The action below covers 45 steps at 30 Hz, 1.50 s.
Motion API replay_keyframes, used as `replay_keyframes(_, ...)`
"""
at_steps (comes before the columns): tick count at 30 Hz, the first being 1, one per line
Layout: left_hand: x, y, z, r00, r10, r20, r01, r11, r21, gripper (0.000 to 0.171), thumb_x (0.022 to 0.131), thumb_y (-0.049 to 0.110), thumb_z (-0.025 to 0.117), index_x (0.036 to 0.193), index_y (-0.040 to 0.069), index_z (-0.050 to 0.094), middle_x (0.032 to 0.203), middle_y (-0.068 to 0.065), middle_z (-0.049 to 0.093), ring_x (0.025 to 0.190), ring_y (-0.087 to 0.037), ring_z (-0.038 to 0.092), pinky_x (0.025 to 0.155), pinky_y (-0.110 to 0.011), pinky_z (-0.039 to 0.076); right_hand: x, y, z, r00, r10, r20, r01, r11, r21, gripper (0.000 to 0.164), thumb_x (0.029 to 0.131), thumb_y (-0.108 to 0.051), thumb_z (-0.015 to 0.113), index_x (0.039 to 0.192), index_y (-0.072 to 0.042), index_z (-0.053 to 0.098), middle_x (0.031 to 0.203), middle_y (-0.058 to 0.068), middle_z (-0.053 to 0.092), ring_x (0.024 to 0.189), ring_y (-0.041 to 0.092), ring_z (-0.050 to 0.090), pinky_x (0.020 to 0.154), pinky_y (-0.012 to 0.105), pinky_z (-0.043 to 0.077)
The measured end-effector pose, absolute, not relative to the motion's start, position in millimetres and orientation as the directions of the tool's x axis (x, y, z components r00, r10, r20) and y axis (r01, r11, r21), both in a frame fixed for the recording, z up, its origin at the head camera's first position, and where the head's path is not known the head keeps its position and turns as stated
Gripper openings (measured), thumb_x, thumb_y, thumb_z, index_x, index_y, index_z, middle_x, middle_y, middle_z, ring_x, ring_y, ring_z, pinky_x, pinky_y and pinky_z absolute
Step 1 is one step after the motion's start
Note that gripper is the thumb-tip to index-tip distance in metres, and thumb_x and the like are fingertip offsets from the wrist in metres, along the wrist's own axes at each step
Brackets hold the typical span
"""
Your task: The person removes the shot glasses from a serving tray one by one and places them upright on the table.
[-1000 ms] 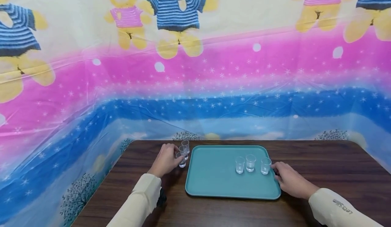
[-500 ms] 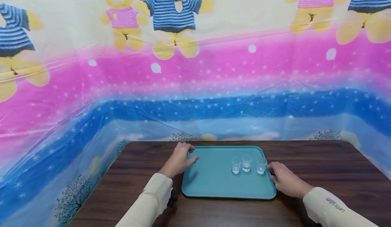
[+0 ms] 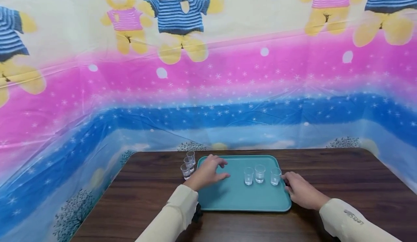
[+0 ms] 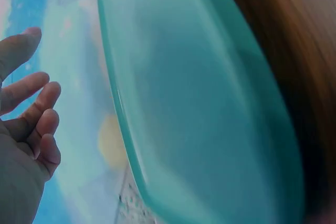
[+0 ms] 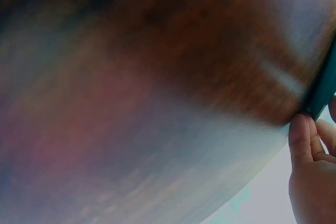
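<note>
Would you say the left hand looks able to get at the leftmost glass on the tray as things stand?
Probably yes: the left hand holds nothing and hovers over the tray, near the leftmost glass, with no other glass between them.

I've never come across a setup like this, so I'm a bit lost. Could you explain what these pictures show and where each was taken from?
There is no machine here, just a person's bare left hand and right hand. The wide picture comes from a camera worn on the head, looking forward and down. The other two come from cameras worn on each wrist; the right one is mostly blurred.

On the brown table lies a blue-green tray, with three small clear cups standing on its right part. Three more cups stand on the table, just left of the tray.

The left hand is over the tray, holding nothing. The right hand grips the tray's right edge.
</note>
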State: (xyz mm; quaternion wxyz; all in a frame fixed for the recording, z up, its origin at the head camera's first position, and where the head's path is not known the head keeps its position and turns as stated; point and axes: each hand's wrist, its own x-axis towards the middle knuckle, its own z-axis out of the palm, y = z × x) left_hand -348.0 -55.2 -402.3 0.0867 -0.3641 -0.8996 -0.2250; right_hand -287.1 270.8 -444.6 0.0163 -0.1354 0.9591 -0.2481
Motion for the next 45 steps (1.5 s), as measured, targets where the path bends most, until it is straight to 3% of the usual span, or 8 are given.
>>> replay_keyframes(7, -344, -13, -411, -0.729, 0.629, 0.271, 0.685, 0.663, 0.301, 0.043, 0.086, 0.036, 0.07, 0.117, 0.008, 0.064, 0.101, 0.0, 0.06, 0.098, -0.015, 0.052, 0.091, -0.035, 0.042, -287, 273, -445, -0.964, -0.265, 0.032, -0.249, 0.847, -0.469, 0.026, 0.092, 0.002, 0.056, 0.118, 0.0, 0.053, 0.104, 0.008, 0.053, 0.092, 0.02, 0.05, 0.073, 0.038, 0.045)
replay_keyframes(16, -340, 11, -413, -0.733, 0.603, 0.314, 0.677, 0.688, 0.26, 0.036, 0.088, 0.035, 0.067, 0.114, 0.01, 0.066, 0.099, -0.001, 0.06, 0.09, -0.013, 0.049, 0.079, -0.031, 0.043, -287, 270, -444, -0.964, -0.263, 0.041, -0.25, 0.842, -0.477, 0.026, 0.092, 0.003, 0.055, 0.118, 0.0, 0.053, 0.105, 0.008, 0.052, 0.092, 0.019, 0.049, 0.073, 0.037, 0.045)
replay_keyframes(26, -339, 1, -413, -0.705, 0.616, 0.352, 0.706, 0.662, 0.254, 0.03, 0.09, 0.031, 0.067, 0.11, 0.009, 0.066, 0.098, -0.002, 0.06, 0.088, -0.011, 0.049, 0.077, -0.028, 0.043, -286, 267, -441, -0.962, -0.267, 0.057, -0.262, 0.843, -0.47, 0.026, 0.092, 0.003, 0.056, 0.118, 0.001, 0.053, 0.104, 0.008, 0.053, 0.093, 0.019, 0.05, 0.073, 0.038, 0.045)
replay_keyframes(45, -337, -56, -402, -0.693, 0.603, 0.395, 0.708, 0.674, 0.212, 0.027, 0.091, 0.029, 0.065, 0.109, 0.009, 0.063, 0.095, -0.004, 0.058, 0.084, -0.014, 0.044, 0.076, -0.035, 0.039, -286, 270, -444, -0.963, -0.266, 0.039, -0.253, 0.848, -0.466, 0.026, 0.091, 0.003, 0.057, 0.117, 0.002, 0.053, 0.104, 0.009, 0.053, 0.092, 0.02, 0.05, 0.073, 0.038, 0.046)
